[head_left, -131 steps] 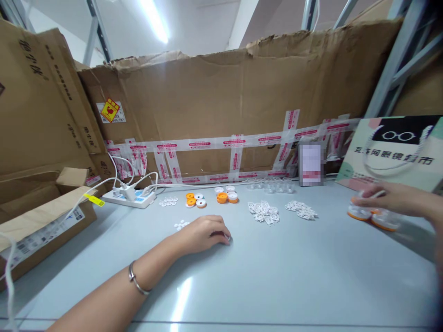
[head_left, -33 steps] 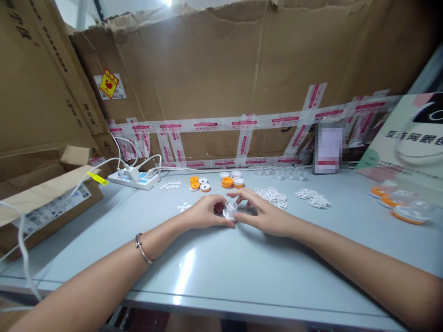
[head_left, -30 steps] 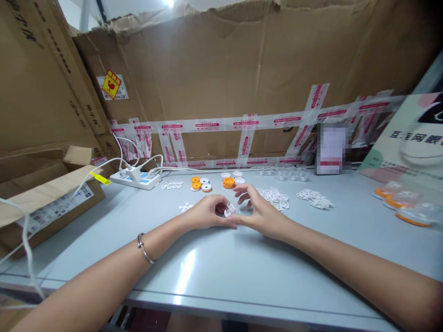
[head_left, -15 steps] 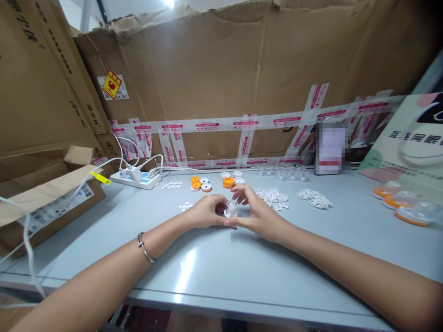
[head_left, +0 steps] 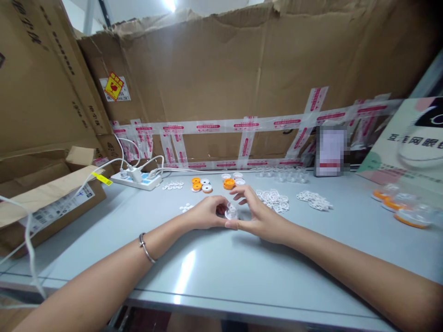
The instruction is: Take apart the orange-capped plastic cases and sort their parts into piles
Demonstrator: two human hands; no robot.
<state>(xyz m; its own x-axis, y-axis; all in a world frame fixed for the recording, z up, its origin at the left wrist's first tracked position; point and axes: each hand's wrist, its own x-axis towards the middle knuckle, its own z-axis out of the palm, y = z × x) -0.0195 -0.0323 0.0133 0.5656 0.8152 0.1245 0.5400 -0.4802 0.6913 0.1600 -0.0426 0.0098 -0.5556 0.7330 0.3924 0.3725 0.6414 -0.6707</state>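
Observation:
My left hand (head_left: 207,212) and my right hand (head_left: 258,216) meet around a small clear plastic part (head_left: 231,211) above the middle of the table. The left thumb and fingers grip it from the left. On the other side, the right thumb presses near its lower edge while the right fingers curve over it, partly apart. Just beyond the hands sit orange round caps (head_left: 229,184) and white round caps (head_left: 237,175). Small white dots (head_left: 186,208) lie beside the left hand. A pile of flat white rings (head_left: 273,200) is close behind the right hand.
A second white ring pile (head_left: 314,201) lies right, with clear cups (head_left: 287,174) behind. Assembled orange-based clear pieces (head_left: 411,216) stand far right near a printed bag (head_left: 408,143). A phone (head_left: 331,152) leans at the back. Left are a power strip (head_left: 138,180) and open carton (head_left: 62,207).
Both hands stay almost in place around the clear part. The whole view has shifted very slightly.

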